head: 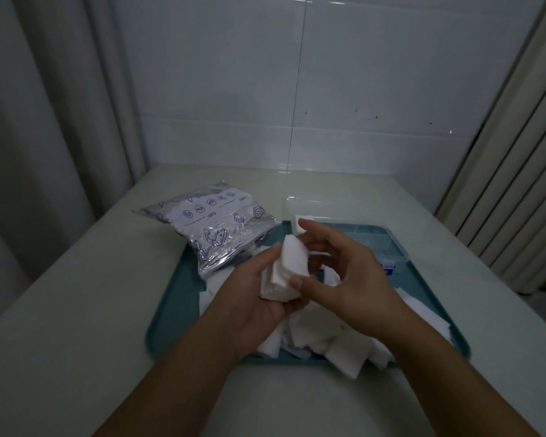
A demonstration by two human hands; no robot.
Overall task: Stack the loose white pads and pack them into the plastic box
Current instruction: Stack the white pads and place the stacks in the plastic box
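Step in hand, squaring the small stack of white square pads [286,272]: held above the teal plastic tray [171,310], left hand [259,298] cupping it from below, right hand [344,279] pinching its near corner; best to align edges before moving to the clear plastic box [369,241], far right.

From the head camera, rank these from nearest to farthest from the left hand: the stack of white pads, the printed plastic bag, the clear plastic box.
1. Stack of white pads, held in the left hand.
2. Printed plastic bag, just behind, left.
3. Clear plastic box, far right on the teal tray.
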